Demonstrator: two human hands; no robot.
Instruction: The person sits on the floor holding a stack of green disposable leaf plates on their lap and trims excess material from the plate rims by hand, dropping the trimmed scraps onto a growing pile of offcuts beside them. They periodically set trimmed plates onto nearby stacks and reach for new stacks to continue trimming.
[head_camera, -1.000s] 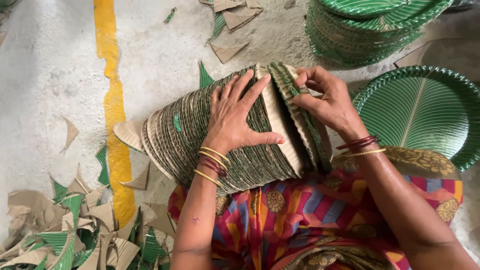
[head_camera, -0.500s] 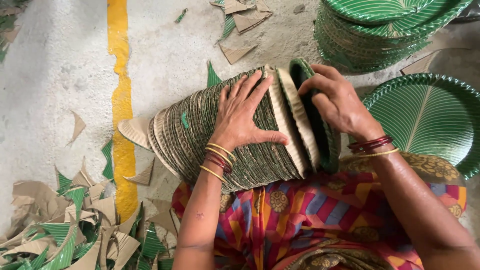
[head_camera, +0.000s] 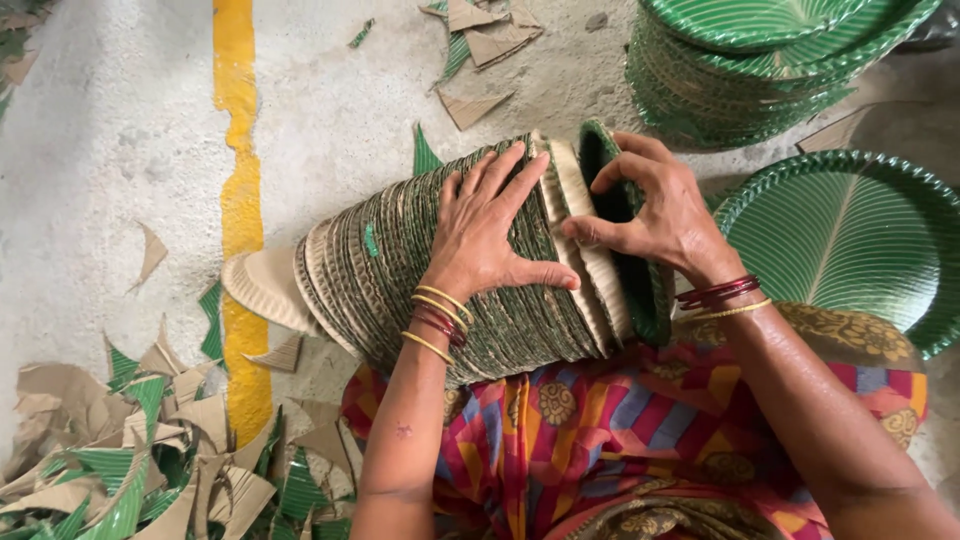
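Note:
A long stack of green and brown paper plates (head_camera: 380, 270) lies on its side across my lap, edges up. My left hand (head_camera: 490, 230) rests flat on top of the stack, fingers spread, thumb against the plates at the right end. My right hand (head_camera: 650, 215) pinches the last few plates (head_camera: 610, 290) at that end, pulling them slightly away from the rest so a gap shows. Both wrists carry bangles.
A pile of green leaf-patterned plates (head_camera: 760, 60) stands at the top right and another plate (head_camera: 850, 240) lies beside my right arm. Cardboard and green paper offcuts (head_camera: 120, 460) litter the concrete floor at the lower left. A yellow painted line (head_camera: 238, 150) runs along the floor.
My right hand has shifted along the stack's right end and separated a few plates, widening the gap. The left hand stays pressed on top.

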